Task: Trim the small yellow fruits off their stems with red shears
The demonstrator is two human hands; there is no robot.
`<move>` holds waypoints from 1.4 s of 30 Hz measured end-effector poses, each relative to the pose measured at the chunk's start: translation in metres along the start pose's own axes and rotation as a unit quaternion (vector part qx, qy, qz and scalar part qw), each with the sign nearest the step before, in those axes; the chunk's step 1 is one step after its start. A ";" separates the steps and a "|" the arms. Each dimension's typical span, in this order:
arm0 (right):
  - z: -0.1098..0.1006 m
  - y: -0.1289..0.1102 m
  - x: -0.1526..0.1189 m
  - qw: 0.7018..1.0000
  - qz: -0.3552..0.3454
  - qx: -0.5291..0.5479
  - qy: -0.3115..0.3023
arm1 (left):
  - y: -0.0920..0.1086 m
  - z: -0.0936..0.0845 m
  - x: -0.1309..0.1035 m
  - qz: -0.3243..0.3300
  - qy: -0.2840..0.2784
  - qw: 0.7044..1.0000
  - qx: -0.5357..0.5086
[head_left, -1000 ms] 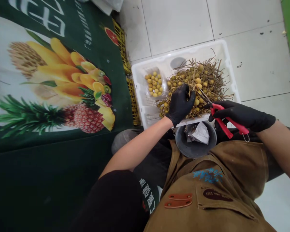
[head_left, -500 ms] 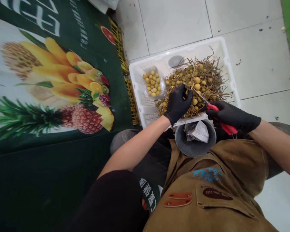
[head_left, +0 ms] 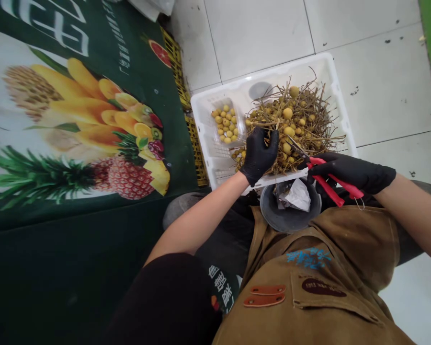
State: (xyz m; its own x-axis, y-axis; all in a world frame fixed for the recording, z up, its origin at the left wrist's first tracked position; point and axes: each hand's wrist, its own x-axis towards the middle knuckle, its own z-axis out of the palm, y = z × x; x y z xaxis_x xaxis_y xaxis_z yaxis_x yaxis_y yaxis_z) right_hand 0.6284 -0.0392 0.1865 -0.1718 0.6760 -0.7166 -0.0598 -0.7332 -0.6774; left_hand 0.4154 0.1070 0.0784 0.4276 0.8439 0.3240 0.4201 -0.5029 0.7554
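A white tray (head_left: 269, 180) holds a heap of longans on dry brown twigs (head_left: 301, 122). In a black glove, my left hand (head_left: 257, 155) is closed on the twigs of a longan bunch at the left part of the heap. My right hand (head_left: 359, 172), also gloved, grips red-handled snips (head_left: 332, 191) over the tray's near right edge. Their handles are spread and the blades point up and left at a few round yellow fruits. At the tray's left side stands a clear plastic punnet (head_left: 241, 122) with several loose longans in it.
Between my knees stands a grey bucket (head_left: 289, 223) with crumpled white paper (head_left: 299, 195) inside. On the left, a green cloth printed with fruit (head_left: 75, 215) hangs beside yellow crates (head_left: 196, 153). Pale floor tiles (head_left: 255, 38) lie beyond the tray.
My left hand has moved slightly left and up with the twigs. The snips have moved a little right, and their handles have spread apart.
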 end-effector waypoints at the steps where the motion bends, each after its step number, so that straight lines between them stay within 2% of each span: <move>1: 0.001 0.000 0.000 1.000 0.015 0.020 0.004 | -0.002 0.001 -0.001 0.003 0.003 1.000 -0.006; 3: 0.003 0.000 0.000 0.997 0.045 0.062 0.014 | -0.008 0.004 -0.002 0.001 0.003 1.000 -0.018; 5: 0.004 -0.001 0.000 0.995 0.044 0.086 0.009 | -0.015 0.006 -0.003 -0.009 0.007 0.999 -0.030; 10: 0.006 -0.005 -0.002 0.987 0.053 0.142 -0.046 | -0.029 0.012 -0.005 -0.030 0.032 0.997 -0.064; 15: 0.003 -0.008 0.003 0.981 0.062 0.168 -0.080 | -0.028 0.014 -0.007 -0.008 0.045 0.996 -0.074; 22: 0.000 -0.006 0.012 0.956 0.114 0.252 -0.100 | -0.026 0.011 -0.009 -0.013 0.027 0.999 -0.040; 26: 0.007 -0.007 0.014 0.947 0.100 0.287 -0.099 | -0.028 0.012 -0.009 -0.018 0.032 0.998 -0.047; 32: 0.014 -0.006 0.015 0.972 0.069 0.206 -0.085 | -0.022 0.014 -0.012 -0.024 0.017 0.998 -0.063; 35: 0.013 -0.004 0.009 0.981 0.088 0.165 -0.049 | -0.020 0.012 -0.012 -0.038 0.006 0.998 -0.048; 38: 0.010 -0.004 0.000 0.986 0.101 0.130 -0.019 | -0.024 0.010 -0.008 -0.040 0.025 0.998 -0.035; 42: 0.005 -0.006 -0.009 0.998 0.048 -0.014 0.034 | -0.032 0.008 -0.003 -0.011 0.033 0.999 -0.020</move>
State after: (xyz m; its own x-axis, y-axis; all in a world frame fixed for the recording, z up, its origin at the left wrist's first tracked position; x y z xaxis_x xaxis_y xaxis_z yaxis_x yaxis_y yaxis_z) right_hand 0.6258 -0.0418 0.1979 -0.1087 0.6066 -0.7876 -0.0177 -0.7933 -0.6085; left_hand 0.4067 0.1193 0.0485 0.3653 0.8654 0.3430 0.3949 -0.4777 0.7848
